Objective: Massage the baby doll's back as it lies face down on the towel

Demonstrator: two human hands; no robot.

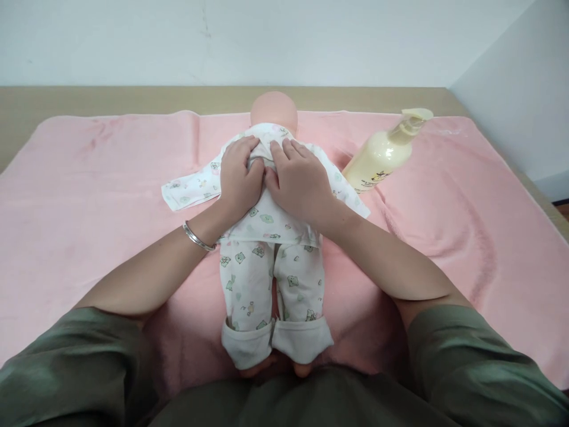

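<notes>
A baby doll [274, 111] in a white printed top [267, 222] and matching trousers [249, 284] lies with its head away from me, its face not visible. On the upper left of the top rests my left hand [241, 178], palm down. My right hand [302, 178] lies flat on the upper right, fingers spread a little. The two thumbs nearly meet at the middle. Neither hand grasps anything. The trouser cuffs are folded up, with the feet partly showing below.
A pink blanket [111, 178] lies under the doll on a wooden table [133, 99]. To the right of the doll, a pale yellow pump bottle [380, 155] leans at a tilt. Behind the table is a white wall [267, 41].
</notes>
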